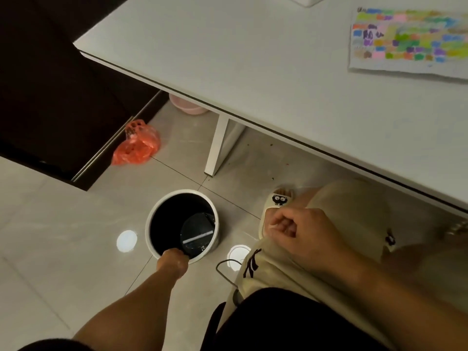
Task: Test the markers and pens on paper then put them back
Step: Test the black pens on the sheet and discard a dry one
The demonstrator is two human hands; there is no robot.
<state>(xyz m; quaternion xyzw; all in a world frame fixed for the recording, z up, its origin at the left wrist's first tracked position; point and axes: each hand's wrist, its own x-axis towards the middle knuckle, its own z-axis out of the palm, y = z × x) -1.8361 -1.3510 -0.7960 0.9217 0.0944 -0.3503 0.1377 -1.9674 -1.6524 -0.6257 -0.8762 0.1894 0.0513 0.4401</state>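
On the white table (253, 59), at the far right, lies the test paper (410, 39), covered with several coloured marker swatches. No markers or pens show on the table. My left hand (172, 260) reaches down to the near rim of a round white bin (152, 219) on the floor; its fingers point down into the dark inside and are hidden. A thin white stick-like thing (198, 236) lies inside the bin; I cannot tell whether it is a pen. My right hand (301, 234) rests on my knee with loosely curled fingers and holds nothing.
An orange plastic bag (136, 145) lies on the tiled floor by a dark cabinet (50, 97). The white table leg (217, 145) stands behind the bin. A pink basin (187, 105) sits under the table. My slippered foot (274, 206) is right of the bin.
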